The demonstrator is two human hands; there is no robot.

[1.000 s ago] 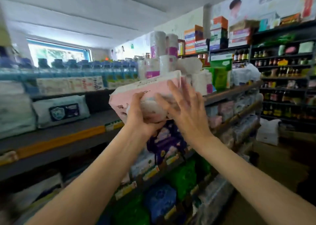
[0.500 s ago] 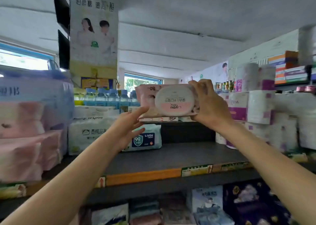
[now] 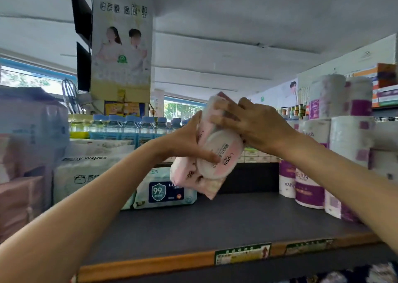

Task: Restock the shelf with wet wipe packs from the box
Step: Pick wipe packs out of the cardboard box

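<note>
Both hands grasp pink wet wipe pack (image 3: 212, 151), tilted, held above dark shelf (image 3: 226, 220): left hand (image 3: 187, 141) on its left side, right hand (image 3: 256, 125) on top. Blue-label wipes pack (image 3: 164, 189) on shelf behind-left, paper rolls (image 3: 310, 170) right.

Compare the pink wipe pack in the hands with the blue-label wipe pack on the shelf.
The pink pack is held on end, off the shelf, by both hands; the blue-label pack lies flat there, untouched. The pink pack has an oval lid; the blue-label one shows a "99" shield. Both are soft wipe packs.
</note>
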